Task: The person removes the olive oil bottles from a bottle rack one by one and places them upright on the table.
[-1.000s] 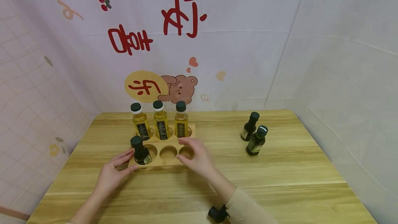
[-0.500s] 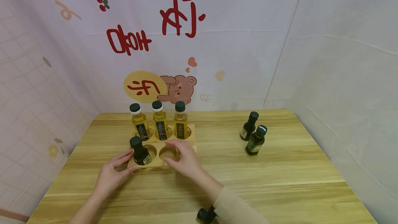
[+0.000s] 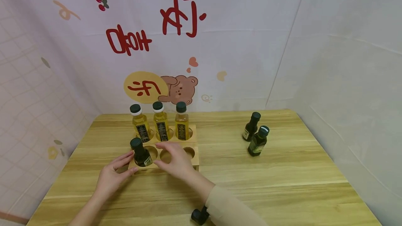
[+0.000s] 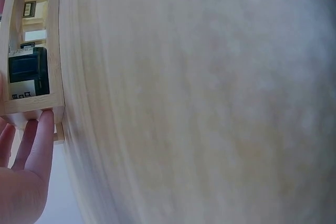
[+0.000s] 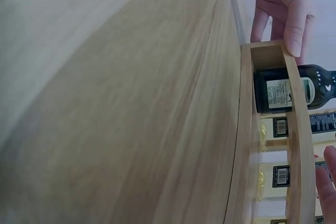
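At the left end of a two-tier wooden rack [image 3: 194,144], my left hand [image 3: 109,178] grips the corner, thumb at the front and fingers along the side. A dark bottle [image 3: 142,157] stands in the leftmost front hole; the right wrist view shows it [image 5: 277,92] inside the rack [image 5: 300,140]. My right hand [image 3: 176,162] hovers over the front tier by the middle hole, thumb and fingers spread, nothing between them. Its fingertips lie right of the dark bottle, apart from it. Three yellow oil bottles [image 3: 161,125] with dark green caps fill the back tier.
Two dark bottles stand close together on the table's right side, one behind [image 3: 250,128] and one in front [image 3: 257,144]. A printed white cloth [image 3: 238,44] hangs behind the table [image 3: 276,177]. A black object [image 3: 198,216] is by the right sleeve.
My right hand has moved left along the front tier, from the rightmost hole past the middle one, uncovering the right hole. My left hand keeps its hold on the rack's end.
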Demonstrator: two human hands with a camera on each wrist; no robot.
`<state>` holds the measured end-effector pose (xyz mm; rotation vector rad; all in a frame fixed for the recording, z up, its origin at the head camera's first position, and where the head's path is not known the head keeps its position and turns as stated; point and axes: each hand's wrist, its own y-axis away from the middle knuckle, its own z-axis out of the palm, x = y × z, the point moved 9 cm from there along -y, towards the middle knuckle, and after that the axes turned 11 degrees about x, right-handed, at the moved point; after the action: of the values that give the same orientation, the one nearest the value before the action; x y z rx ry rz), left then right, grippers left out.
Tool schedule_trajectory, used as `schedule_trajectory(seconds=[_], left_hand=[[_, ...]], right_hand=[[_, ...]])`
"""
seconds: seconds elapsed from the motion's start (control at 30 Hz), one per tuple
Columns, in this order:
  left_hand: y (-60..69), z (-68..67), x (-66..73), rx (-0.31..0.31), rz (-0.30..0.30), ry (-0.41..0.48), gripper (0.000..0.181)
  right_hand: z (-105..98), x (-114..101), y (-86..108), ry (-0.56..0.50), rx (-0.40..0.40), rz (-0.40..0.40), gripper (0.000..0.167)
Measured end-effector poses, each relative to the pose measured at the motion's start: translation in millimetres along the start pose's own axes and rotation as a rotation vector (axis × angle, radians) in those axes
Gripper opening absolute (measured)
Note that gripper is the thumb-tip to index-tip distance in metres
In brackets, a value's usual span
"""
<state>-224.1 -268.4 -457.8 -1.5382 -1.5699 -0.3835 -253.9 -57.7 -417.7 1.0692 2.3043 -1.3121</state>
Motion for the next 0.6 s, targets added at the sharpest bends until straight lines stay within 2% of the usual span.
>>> schedule_trajectory(seconds=[0.33, 0.6], left_hand=[[-0.2, 0.0, 1.3, -0.017, -0.012, -0.006, 0.058], [-0.1, -0.5, 1.9, -0.016, -0.004, 0.0, 0.057]], right_hand=[[10.9, -9.4, -11.0, -0.011, -0.006, 0.01, 0.054], [17.9, -13.1, -19.3, -0.089, -0.018, 0.045, 0.058]])
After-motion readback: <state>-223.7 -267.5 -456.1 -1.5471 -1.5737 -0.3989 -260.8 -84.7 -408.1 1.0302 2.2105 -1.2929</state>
